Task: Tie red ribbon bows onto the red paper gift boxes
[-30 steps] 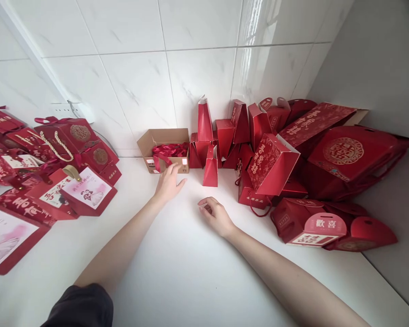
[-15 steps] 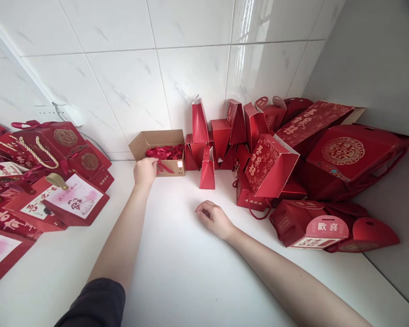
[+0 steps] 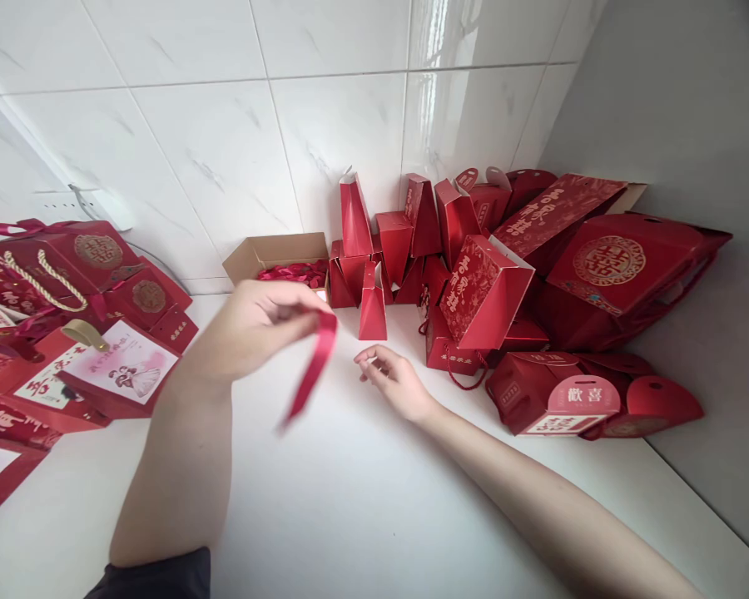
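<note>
Here's the red ribbon, hanging slantwise above the white tabletop, its lower end blurred, and it's our left hand that has it, pinched between thumb and fingers. Our right hand rests half-open beside it, fingers loosely curled. Just past those fingertips, a small tapered red box stands upright! Behind our left hand we spot the cardboard carton, lid flap up, heaped with more red ribbons. Over on the right, red gift boxes crowd together, some stacked, up to a grey panel; on the left, another red pile, and behind everything, marbled tiles.
</note>
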Demonstrator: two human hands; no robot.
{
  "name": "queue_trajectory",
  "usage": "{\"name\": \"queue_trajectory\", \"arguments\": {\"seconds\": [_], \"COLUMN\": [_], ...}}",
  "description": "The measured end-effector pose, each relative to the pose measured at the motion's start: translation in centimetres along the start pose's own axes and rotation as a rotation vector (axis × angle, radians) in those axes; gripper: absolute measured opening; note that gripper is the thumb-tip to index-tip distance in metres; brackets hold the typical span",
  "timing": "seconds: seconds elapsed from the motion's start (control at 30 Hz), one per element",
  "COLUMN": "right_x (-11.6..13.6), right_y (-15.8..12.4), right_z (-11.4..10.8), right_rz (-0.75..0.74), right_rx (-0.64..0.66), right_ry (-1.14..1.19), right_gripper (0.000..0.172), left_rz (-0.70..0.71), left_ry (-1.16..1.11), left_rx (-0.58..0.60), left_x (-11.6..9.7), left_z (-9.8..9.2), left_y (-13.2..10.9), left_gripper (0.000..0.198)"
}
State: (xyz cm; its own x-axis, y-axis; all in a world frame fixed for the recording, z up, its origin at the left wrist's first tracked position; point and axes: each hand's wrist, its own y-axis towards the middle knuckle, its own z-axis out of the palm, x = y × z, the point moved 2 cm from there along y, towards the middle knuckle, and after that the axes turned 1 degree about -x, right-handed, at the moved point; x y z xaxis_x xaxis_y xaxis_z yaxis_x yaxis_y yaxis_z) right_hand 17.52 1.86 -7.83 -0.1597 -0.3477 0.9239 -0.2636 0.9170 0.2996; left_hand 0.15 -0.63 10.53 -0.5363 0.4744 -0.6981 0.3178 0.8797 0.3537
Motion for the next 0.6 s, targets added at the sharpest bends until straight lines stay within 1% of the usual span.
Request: {"name": "queue_trajectory", "arguments": {"seconds": [0.03, 0.07, 0.1, 0.13, 0.2, 0.23, 0.3, 0.37, 0.43, 0.53, 0.57, 0.6], "right_x": [1.2, 2.7, 4.1, 5.6, 8.1, 9.1, 10.4, 11.3, 11.9, 13.0, 13.3, 13.7], "right_y": [0.1, 0.1, 0.0, -0.1, -0.7, -1.2, -2.0, -2.7, -3.2, -3.9, -4.2, -4.5], "right_z": [-0.9, -1.9, -3.0, -4.1, -5.7, -6.4, -7.4, -8.2, -9.1, -11.4, -12.3, -13.4], "right_rz": [-0.004, -0.033, -0.057, -0.071, -0.051, -0.025, 0.012, 0.011, -0.006, -0.006, 0.01, 0.001], "right_rx": [-0.02, -0.037, -0.039, -0.031, 0.056, 0.113, 0.153, 0.158, 0.17, 0.193, 0.183, 0.141], "right_ry": [0.019, 0.07, 0.121, 0.161, 0.159, 0.117, -0.05, -0.221, -0.321, -0.344, -0.334, -0.336], "right_gripper": [0.024, 0.026, 0.029, 0.036, 0.051, 0.05, 0.035, 0.025, 0.022, 0.022, 0.024, 0.026], "left_rz": [0.012, 0.021, 0.026, 0.028, 0.021, 0.013, -0.012, -0.033, -0.033, -0.019, -0.022, -0.029], "left_ry": [0.047, 0.102, 0.157, 0.198, 0.227, 0.222, 0.204, 0.185, 0.169, 0.145, 0.15, 0.159], "left_rx": [0.126, 0.213, 0.249, 0.251, 0.226, 0.22, 0.236, 0.271, 0.309, 0.377, 0.403, 0.429], "left_x": [-0.3, -0.4, -0.4, -0.3, 0.0, 0.1, 0.2, 0.1, 0.0, -0.1, -0.1, -0.1], "left_z": [0.9, 1.8, 2.6, 3.3, 4.5, 5.0, 5.7, 6.1, 6.1, 5.5, 5.2, 4.9], "left_y": [-0.3, -0.4, -0.4, -0.3, 0.0, 0.2, 0.4, 0.3, 0.2, -0.1, -0.1, -0.1], "left_gripper": [0.014, 0.015, 0.016, 0.017, 0.017, 0.017, 0.018, 0.018, 0.019, 0.022, 0.022, 0.022]}}
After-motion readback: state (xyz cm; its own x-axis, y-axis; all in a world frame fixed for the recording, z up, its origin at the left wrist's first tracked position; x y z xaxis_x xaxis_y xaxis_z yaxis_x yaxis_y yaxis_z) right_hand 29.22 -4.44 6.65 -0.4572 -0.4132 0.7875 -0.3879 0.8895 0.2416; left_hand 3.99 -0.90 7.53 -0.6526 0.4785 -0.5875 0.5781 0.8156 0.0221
